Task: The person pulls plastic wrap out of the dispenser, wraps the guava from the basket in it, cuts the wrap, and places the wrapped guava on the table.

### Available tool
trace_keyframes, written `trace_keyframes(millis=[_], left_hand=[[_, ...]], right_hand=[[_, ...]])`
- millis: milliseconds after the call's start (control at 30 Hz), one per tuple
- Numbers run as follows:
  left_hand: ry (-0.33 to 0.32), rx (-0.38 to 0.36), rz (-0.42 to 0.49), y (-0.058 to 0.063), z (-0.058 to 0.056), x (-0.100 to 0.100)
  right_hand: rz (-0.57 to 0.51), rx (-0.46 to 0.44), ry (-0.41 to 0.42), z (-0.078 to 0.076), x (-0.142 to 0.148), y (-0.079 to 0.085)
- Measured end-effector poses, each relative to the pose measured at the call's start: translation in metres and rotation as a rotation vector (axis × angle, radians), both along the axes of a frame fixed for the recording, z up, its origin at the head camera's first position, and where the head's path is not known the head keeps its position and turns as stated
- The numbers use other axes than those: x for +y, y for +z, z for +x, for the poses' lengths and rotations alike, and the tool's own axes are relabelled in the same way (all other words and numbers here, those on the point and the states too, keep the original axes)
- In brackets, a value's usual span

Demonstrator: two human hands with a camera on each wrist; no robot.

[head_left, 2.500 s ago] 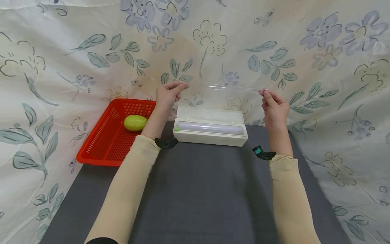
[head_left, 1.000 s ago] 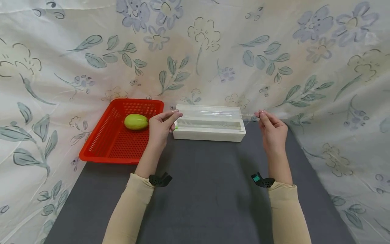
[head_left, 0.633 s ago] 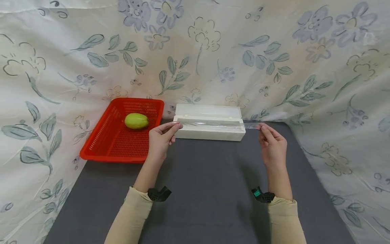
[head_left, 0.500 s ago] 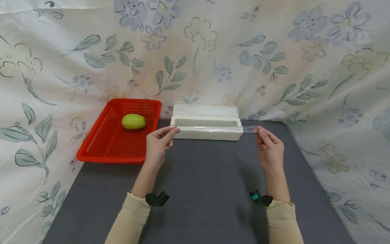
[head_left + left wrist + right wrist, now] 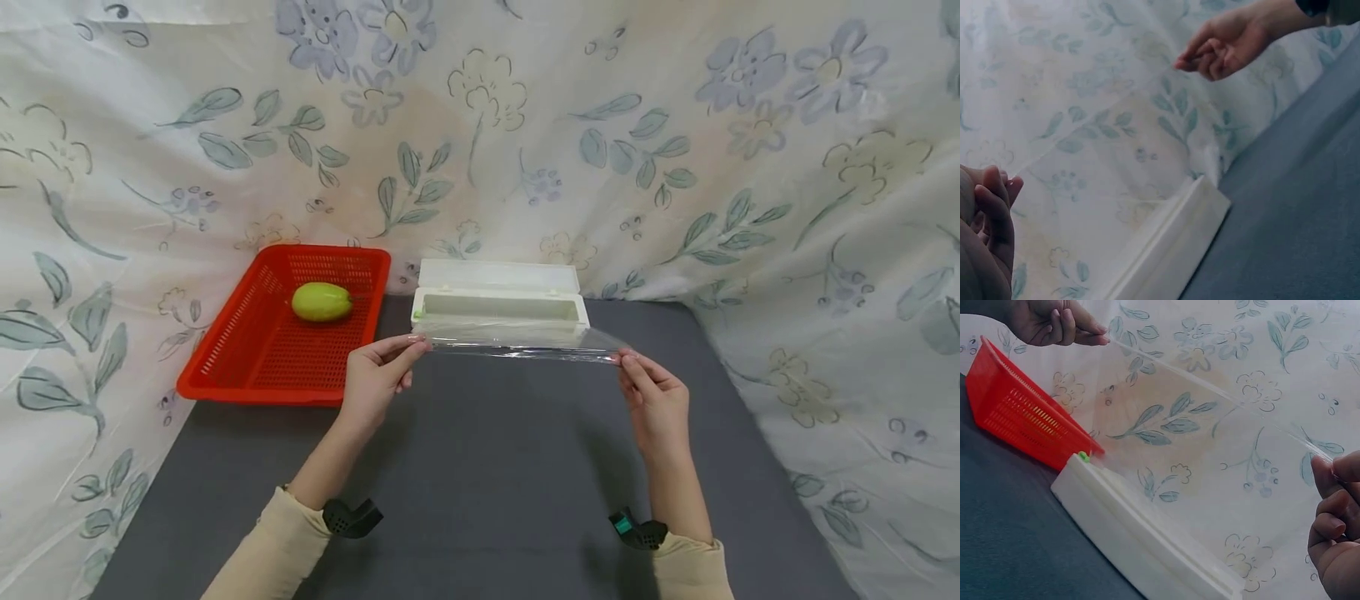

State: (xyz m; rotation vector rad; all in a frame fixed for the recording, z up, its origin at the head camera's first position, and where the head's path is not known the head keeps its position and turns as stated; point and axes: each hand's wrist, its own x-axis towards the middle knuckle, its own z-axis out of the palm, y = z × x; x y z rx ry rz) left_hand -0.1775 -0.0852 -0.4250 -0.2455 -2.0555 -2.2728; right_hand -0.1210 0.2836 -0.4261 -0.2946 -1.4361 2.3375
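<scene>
A clear sheet of plastic wrap (image 5: 517, 348) stretches between my hands, in front of the white wrap box (image 5: 495, 294). My left hand (image 5: 372, 379) pinches its left end between thumb and fingertips. At the other end, my right hand (image 5: 656, 400) pinches the film in the same way. Both wrist views show the film as a thin taut line, with the right hand (image 5: 1229, 47) and the left hand (image 5: 1047, 322) each opposite. The box's lid (image 5: 498, 273) stands raised at the back. The film appears to run back towards the box, but its far end is hard to make out.
Left of the box stands a red plastic basket (image 5: 255, 394) holding an oval yellow-green fruit (image 5: 321, 302). A small green piece (image 5: 1083, 456) sits at the box's left end. Behind the dark grey table (image 5: 487, 492) hangs a flowered curtain (image 5: 480, 167).
Both hands have come down and back towards me with the film, from above the box to in front of it. The roll visible inside the box earlier no longer shows there.
</scene>
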Motion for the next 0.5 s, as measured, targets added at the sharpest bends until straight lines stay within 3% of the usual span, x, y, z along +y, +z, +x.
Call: trace_keyframes(millis=[133,500], left_hand=[[0.007,-0.011,-0.007,-0.008,0.009,-0.001],[0.076,-0.109,0.079,-0.024,0.034,0.011]], right_hand=[[0.006,-0.02,0.001,0.007,-0.002,-0.006],[0.046,-0.048,0.042,0.03,0.001,-0.023]])
